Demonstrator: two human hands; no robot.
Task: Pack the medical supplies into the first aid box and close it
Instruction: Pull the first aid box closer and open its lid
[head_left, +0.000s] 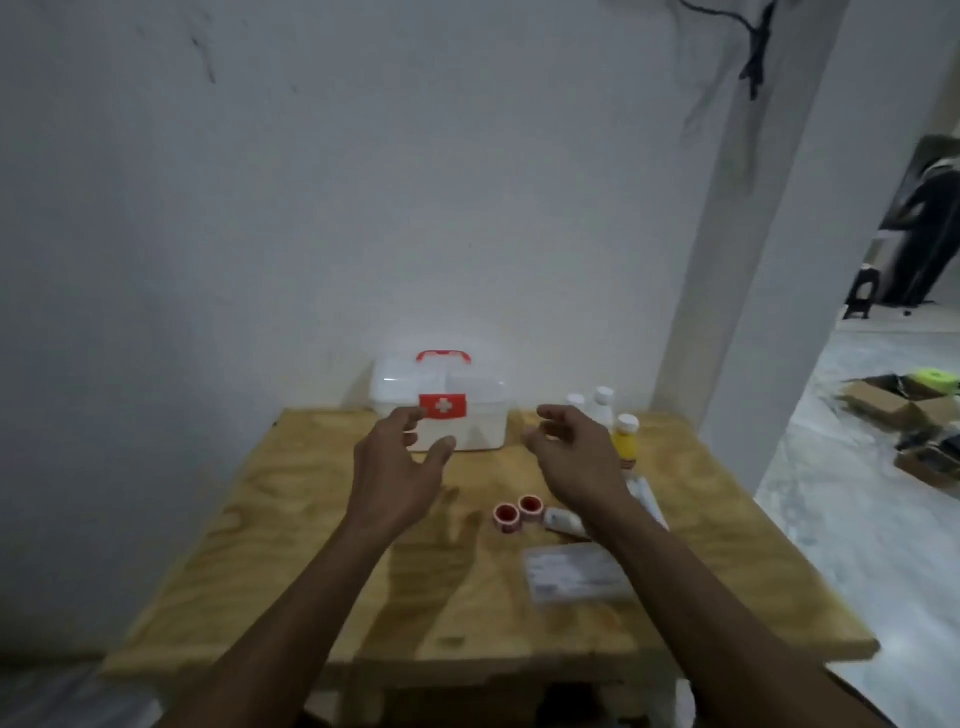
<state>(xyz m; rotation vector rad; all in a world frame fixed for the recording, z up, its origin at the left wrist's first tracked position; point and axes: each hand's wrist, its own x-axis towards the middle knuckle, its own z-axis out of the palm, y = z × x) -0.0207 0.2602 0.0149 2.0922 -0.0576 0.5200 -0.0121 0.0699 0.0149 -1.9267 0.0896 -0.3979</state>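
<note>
A white first aid box (467, 410) with a red handle and red cross label stands shut at the back of the wooden table (249, 545). My left hand (397, 467) hovers just in front of its left side, fingers spread and holding nothing. My right hand (576, 452) hovers to the box's right, fingers loosely curled and holding nothing. Two red-rimmed tape rolls (517, 510) and a small white tube (563, 521) lie between my forearms. A flat clear packet (571, 571) lies nearer me. White bottles (597, 402) and a yellow bottle (625, 439) stand behind my right hand.
A white wall runs behind the table, with a pillar at the right. A long white packet (647, 501) lies partly under my right forearm. Cardboard boxes (914, 415) sit on the floor at the right. A person stands far off at the right.
</note>
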